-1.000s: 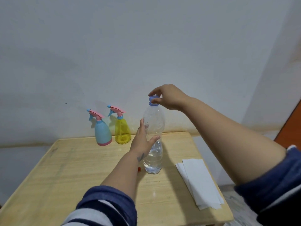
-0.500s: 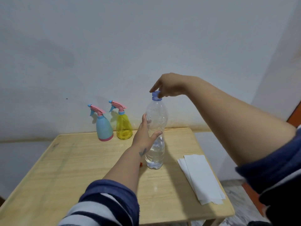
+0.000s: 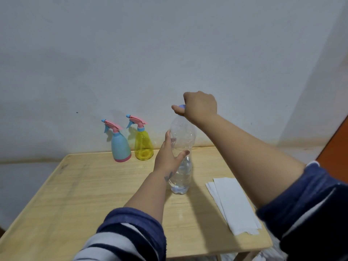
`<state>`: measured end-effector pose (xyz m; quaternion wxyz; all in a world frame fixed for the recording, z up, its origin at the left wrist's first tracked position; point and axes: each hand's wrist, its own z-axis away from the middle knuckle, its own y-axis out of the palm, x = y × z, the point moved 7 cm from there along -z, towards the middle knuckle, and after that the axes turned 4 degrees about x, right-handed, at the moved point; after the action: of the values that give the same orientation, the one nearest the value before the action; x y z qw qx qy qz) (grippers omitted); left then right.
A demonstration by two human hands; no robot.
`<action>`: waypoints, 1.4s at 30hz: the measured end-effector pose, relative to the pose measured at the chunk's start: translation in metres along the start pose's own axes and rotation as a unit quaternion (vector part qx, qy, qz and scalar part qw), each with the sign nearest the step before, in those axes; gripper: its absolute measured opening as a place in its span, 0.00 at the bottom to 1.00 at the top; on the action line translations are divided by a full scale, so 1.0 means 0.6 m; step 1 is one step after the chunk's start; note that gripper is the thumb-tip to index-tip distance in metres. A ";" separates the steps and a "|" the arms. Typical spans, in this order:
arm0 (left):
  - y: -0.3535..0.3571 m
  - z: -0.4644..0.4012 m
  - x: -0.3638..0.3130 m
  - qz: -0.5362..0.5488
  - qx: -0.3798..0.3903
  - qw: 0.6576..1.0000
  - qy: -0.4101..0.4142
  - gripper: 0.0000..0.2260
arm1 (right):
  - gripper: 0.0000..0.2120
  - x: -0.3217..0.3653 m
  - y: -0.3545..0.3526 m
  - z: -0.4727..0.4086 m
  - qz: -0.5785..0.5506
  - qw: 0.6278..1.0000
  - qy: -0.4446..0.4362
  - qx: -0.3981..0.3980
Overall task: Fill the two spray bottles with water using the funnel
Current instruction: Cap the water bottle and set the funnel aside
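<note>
A clear plastic water bottle stands upright on the wooden table, about a third full of water. My left hand wraps around its middle from the left. My right hand is closed over its blue cap at the top. A blue spray bottle and a yellow spray bottle, both with pink trigger heads, stand side by side at the table's back edge against the wall. No funnel shows.
A stack of white paper towels lies on the table's right side, near its edge. A grey wall rises right behind the table. An orange surface shows at the far right.
My right hand has turned on the cap, its wrist rolling over the top so the fingers now hide most of the cap. The left hand stays on the bottle.
</note>
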<state>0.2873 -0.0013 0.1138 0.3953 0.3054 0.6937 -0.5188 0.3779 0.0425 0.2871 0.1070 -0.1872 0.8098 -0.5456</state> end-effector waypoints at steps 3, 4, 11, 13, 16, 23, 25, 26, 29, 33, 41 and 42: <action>-0.003 -0.001 0.003 0.009 0.007 1.000 -0.005 0.44 | 0.22 -0.017 0.022 0.006 -0.178 0.983 0.039 0.029; -0.003 -0.002 0.004 0.009 0.009 1.000 -0.007 0.44 | 0.21 -0.018 0.036 0.010 -0.295 0.952 0.041 0.072; -0.008 0.000 0.011 -0.002 -0.021 1.000 -0.004 0.44 | 0.15 -0.022 0.083 0.030 -0.579 0.809 0.065 0.077; -0.008 0.004 0.007 -0.014 -0.037 0.999 -0.002 0.43 | 0.14 -0.026 0.086 0.035 -0.580 0.808 0.100 0.013; -0.008 0.011 0.000 -0.033 -0.070 0.997 0.003 0.43 | 0.18 -0.025 0.087 0.045 -0.560 0.814 0.142 -0.063; -0.008 0.005 0.015 0.036 -0.015 0.999 0.000 0.50 | 0.22 -0.021 0.102 0.066 -0.562 0.822 0.091 -0.036; -0.012 0.006 0.032 0.009 0.032 0.999 -0.012 0.55 | 0.28 -0.023 0.134 0.087 -0.576 0.814 0.074 -0.006; -0.013 0.007 0.047 -0.024 0.059 0.998 -0.023 0.56 | 0.33 -0.025 0.153 0.098 -0.588 0.805 0.077 0.009; -0.013 0.015 0.096 -0.186 0.148 0.970 -0.056 0.51 | 0.49 -0.028 0.209 0.128 -0.603 0.789 0.107 0.050; -0.005 0.027 0.149 -0.427 0.271 0.860 -0.072 0.41 | 0.59 -0.024 0.264 0.161 -0.582 0.799 0.123 0.088; -0.002 0.024 0.203 -0.592 0.314 0.741 -0.034 0.28 | 0.54 -0.017 0.319 0.184 -0.507 0.837 0.192 0.070; -0.004 0.022 0.205 -0.589 0.309 0.746 -0.031 0.27 | 0.54 -0.015 0.322 0.183 -0.496 0.843 0.199 0.064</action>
<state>0.2264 -0.0131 0.0064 -0.0836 -0.0750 0.5249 -0.8437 0.3914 0.0180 0.0666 -0.3292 -0.4439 0.5761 -0.6022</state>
